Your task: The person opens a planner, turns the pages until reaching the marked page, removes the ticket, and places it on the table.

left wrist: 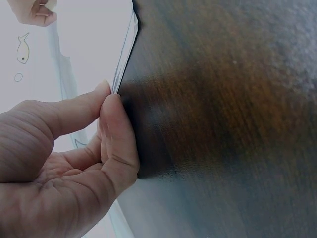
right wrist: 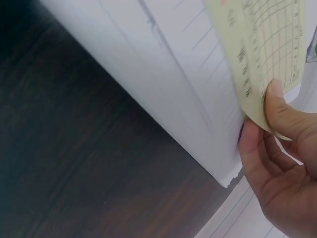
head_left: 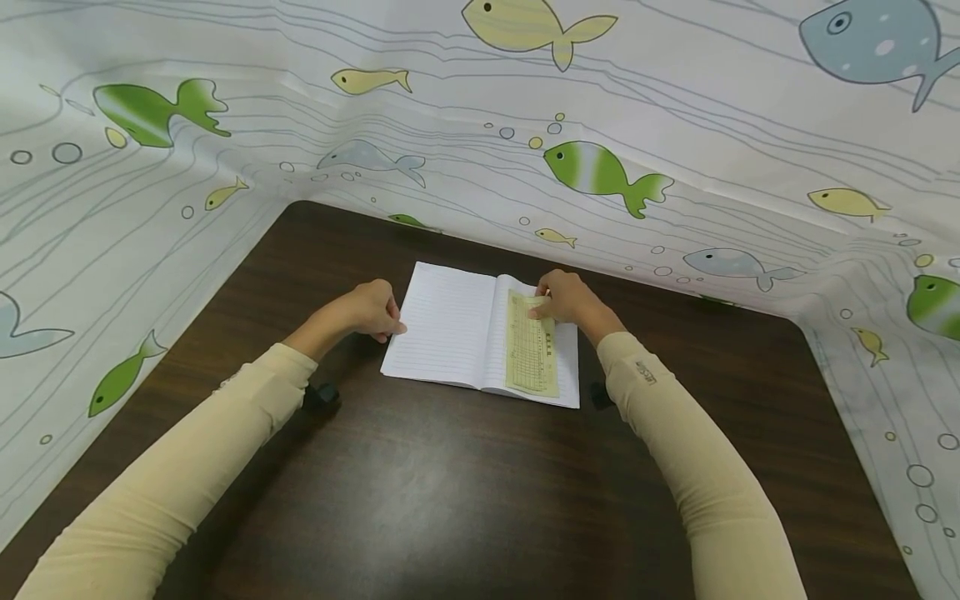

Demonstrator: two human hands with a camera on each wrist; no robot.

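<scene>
An open notebook [head_left: 450, 325] with white lined pages lies on the dark table. My left hand [head_left: 371, 310] pinches its left edge; in the left wrist view the thumb and index finger [left wrist: 119, 134] meet on the page edges [left wrist: 126, 49]. Over the right page is a yellow printed slip [head_left: 528, 346] with a grid on it. My right hand [head_left: 568, 298] holds the slip near its far end. In the right wrist view, the thumb [right wrist: 280, 106] lies on top of the slip [right wrist: 252, 64] with the fingers beneath, and its end bends up off the page.
The dark wood table [head_left: 420, 492] stretches toward me and to both sides. A white sheet printed with fish [head_left: 592, 167] rises along its back and sides. Dark small objects [head_left: 322, 396] show under both wrists.
</scene>
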